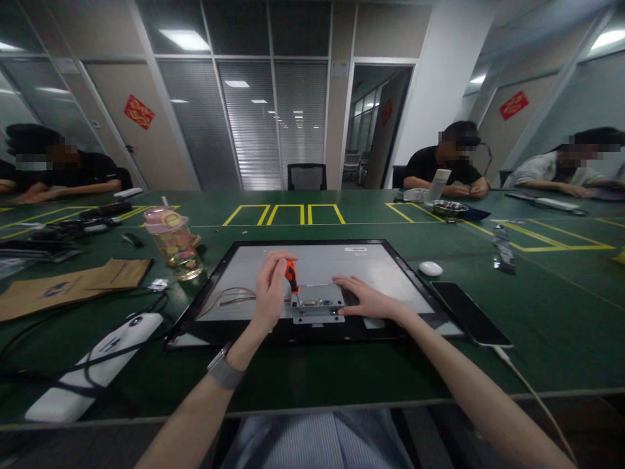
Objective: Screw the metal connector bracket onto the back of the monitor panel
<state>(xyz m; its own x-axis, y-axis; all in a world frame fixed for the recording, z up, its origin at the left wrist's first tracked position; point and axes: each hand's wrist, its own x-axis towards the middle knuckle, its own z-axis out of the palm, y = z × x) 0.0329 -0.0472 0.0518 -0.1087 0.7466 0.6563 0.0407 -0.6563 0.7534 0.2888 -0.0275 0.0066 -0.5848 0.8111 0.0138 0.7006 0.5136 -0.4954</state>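
Observation:
My left hand (271,284) is wrapped round the orange-and-black handle of a screwdriver (291,273). Its shaft points down at the left end of a metal bracket (318,314) with connector ports. That bracket sits on the back of a flat display panel (303,262), which lies on the table with its black frame around a grey sheet. My right hand (364,297) rests with fingers spread on the right side of the bracket, holding nothing. Thin wires (229,296) lie on the panel left of my left hand. The screwdriver's tip is too small to make out clearly.
To the left are a lidded drink cup (173,244), a paper bag (73,286) and a white power strip (97,368) with black cables. On the right lie a phone (471,314), its cable and a white case (430,268). Other people sit across the green table.

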